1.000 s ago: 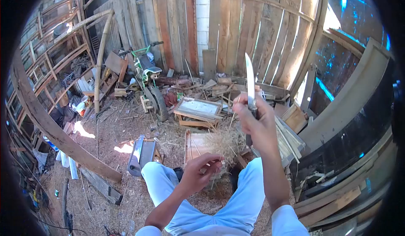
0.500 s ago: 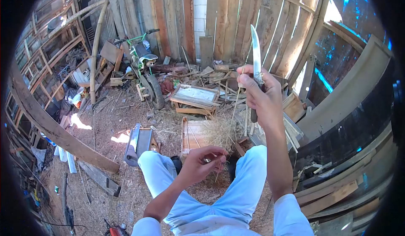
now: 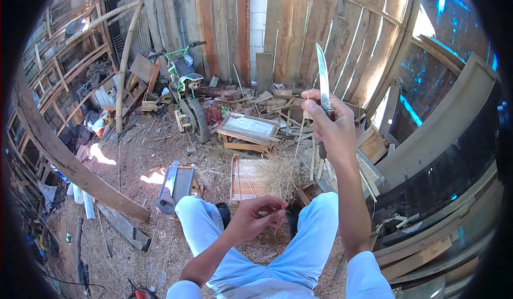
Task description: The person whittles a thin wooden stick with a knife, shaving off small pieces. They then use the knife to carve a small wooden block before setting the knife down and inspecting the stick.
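Note:
My right hand is raised, closed around the dark handle of a knife, whose curved blade points up. Its thumb and forefinger also press on a thin pale strip, which looks like split wood or cane. The strip slants down toward my left hand, which is low between the knees. There the thumb and fingers are pinched together on what seems to be the lower end of the strip. A heap of fine shavings lies on the ground just beyond my left hand.
Ahead lie a shallow wooden box, a framed wooden panel and scrap wood. A small green motorbike leans near the plank wall. A dark bench-like object stands left of my knees; boards are stacked at right.
My right hand with the knife has sunk slightly, and the blade tip is lower. My left hand stays nearly in place, still pinched. The view has shifted a little.

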Tool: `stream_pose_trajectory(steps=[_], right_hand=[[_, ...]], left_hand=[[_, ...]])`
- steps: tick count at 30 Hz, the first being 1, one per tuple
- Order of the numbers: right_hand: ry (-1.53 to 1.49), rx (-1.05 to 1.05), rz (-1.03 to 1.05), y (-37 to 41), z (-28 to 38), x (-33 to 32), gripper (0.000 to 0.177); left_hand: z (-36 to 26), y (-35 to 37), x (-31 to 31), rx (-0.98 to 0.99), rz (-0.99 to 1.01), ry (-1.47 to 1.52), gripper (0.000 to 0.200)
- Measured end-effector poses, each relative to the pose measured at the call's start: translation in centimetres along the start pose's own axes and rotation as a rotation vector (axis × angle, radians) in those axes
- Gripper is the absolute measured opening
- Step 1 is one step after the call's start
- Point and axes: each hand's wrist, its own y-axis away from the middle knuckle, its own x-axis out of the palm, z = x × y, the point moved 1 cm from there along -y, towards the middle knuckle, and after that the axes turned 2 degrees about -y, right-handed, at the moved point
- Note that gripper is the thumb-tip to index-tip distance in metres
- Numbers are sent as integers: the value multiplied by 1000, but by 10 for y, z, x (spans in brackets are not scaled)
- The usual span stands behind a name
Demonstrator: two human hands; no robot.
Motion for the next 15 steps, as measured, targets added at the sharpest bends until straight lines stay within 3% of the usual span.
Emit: stream_pose_trajectory(steps=[4,6,10,15], right_hand=[[84,28,8,1,1,1,16],[199,-116,41,1,-4,3,17],[216,-127,88,4,-12,13,18],[247,-37,169,14,-11,26,22]], left_hand=[[-1,-1,-1,68,-2,-11,19],[-5,-5,-2,196,-10,-54,19],[-18,-21,-6,254,-38,-34,18],[-40,-35,-12,261,-72,-27,19]])
